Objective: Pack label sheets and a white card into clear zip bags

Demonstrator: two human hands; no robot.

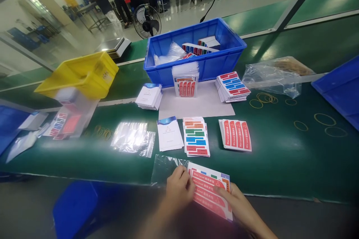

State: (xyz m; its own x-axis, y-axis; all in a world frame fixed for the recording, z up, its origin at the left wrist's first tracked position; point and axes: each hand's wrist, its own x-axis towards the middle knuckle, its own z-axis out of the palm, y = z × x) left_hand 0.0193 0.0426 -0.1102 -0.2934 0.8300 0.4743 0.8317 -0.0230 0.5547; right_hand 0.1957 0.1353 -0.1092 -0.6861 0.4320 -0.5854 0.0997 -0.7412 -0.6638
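My right hand (238,203) grips a small set of sticker sheets (209,194) by its right end, a red "Max Level / Min Level" sheet on top. My left hand (180,186) is closed on the mouth of a clear plastic bag (165,168), right against the sheets' left end. Whether the sheets' edge sits inside the bag I cannot tell. Just beyond lie white booklets (169,134), a stack of multicoloured label sheets (196,138) and a stack of red label sheets (237,135). Flat clear zip bags (133,138) lie to the left.
A blue bin (193,59) stands at the back, with filled bags (185,82) propped before it. More booklets (149,96) and label sheets (232,86) flank them. A yellow bin (81,76) is left; rubber bands (263,99) and a plastic bag (275,76) lie right. People stand beyond a fan (147,21).
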